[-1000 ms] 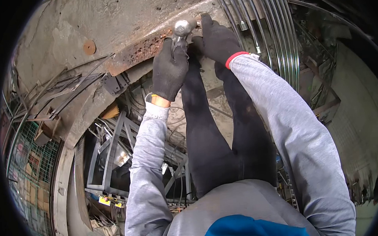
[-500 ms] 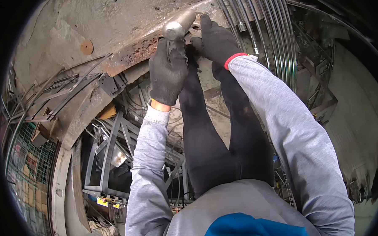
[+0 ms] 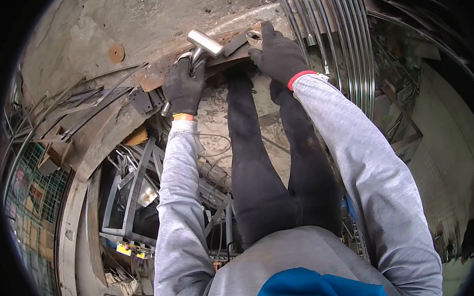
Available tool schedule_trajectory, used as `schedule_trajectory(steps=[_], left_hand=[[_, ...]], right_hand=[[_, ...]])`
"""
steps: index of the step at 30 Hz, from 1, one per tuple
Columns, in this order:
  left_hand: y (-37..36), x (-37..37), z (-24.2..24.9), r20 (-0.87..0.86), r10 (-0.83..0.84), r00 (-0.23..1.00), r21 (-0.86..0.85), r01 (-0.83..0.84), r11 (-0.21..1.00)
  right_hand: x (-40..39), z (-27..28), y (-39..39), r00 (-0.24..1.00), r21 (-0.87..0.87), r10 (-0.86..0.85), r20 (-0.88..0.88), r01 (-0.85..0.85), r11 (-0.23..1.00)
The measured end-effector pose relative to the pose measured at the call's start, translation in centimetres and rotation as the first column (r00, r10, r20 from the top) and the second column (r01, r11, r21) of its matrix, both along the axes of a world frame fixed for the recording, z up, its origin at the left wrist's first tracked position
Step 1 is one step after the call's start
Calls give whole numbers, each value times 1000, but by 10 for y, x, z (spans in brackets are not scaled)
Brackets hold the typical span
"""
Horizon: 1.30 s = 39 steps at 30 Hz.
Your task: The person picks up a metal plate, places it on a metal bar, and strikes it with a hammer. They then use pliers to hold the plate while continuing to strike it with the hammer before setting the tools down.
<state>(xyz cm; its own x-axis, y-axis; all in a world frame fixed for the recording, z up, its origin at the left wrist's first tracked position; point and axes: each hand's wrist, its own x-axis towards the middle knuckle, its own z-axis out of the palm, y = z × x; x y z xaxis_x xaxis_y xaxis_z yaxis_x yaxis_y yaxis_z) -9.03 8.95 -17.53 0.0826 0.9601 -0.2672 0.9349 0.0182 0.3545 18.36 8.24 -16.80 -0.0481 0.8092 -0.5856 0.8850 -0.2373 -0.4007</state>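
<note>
Swung back left since earlier: hammer [image 3: 203, 42], heavy and rigid, fingers of left hand [image 3: 184, 87] wrapped round handle. Right hand [image 3: 278, 53] pinching small stiff bracket [image 3: 254, 37] on rusty counter [image 3: 162, 69].

There is one view only, from a camera worn on the person's head. It faces forward and steeply down, so the person's own chest, grey sleeves and dark legs fill the near middle. The wide lens bends the scene and leaves black corners. The left hand [image 3: 183, 88] and right hand [image 3: 278, 52] sit far from the lens at arm's length, near the top edge. The rusty plate [image 3: 162, 70] runs across the far side, with a rack of rods [image 3: 331, 35] at far right.
</note>
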Motion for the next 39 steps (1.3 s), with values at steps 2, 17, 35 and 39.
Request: schedule_trajectory(steps=[2, 17, 35, 39], left_hand=[[0, -23, -24, -138, -221, 966, 280, 252, 927], [18, 84, -8, -187, -382, 905, 207, 417, 885], [37, 104, -31, -2, -421, 907, 202, 413, 888], [42, 105, -38, 20, -414, 910, 246, 397, 884]], right_hand=[[0, 1, -1, 1000, 25, -8, 5, 8, 1000], [28, -4, 10, 894, -152, -271, -356, 231, 961], [82, 1, -1, 454, -461, -706, -543, 541, 703], [86, -1, 7, 810, -27, -164, -563, 181, 983]])
